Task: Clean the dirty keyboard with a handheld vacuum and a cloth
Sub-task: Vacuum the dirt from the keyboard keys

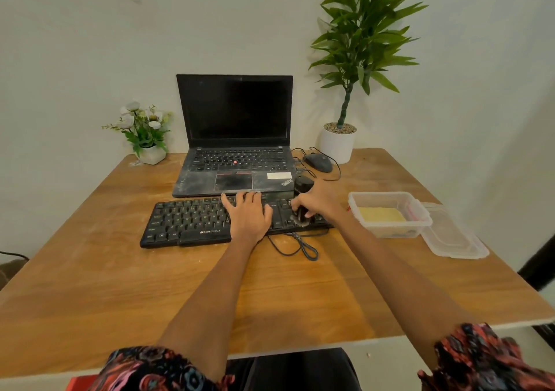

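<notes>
A black dusty keyboard point(186, 222) lies on the wooden table point(120, 285) in front of a laptop. My left hand point(249, 213) rests flat on the keys near the middle, fingers straight. My right hand point(315, 203) grips a small black handheld vacuum point(303, 186) that stands upright over the keyboard's right end, its brush nozzle down on the keys. A yellow cloth point(381, 215) lies inside a clear plastic box point(390, 198) to the right of the keyboard.
A dusty open laptop point(234, 138) stands behind the keyboard, with a mouse point(319, 162) and cables to its right. The box lid point(453, 237) lies at the right edge. A tall potted plant point(338, 142) and a small flower pot point(150, 153) stand at the back.
</notes>
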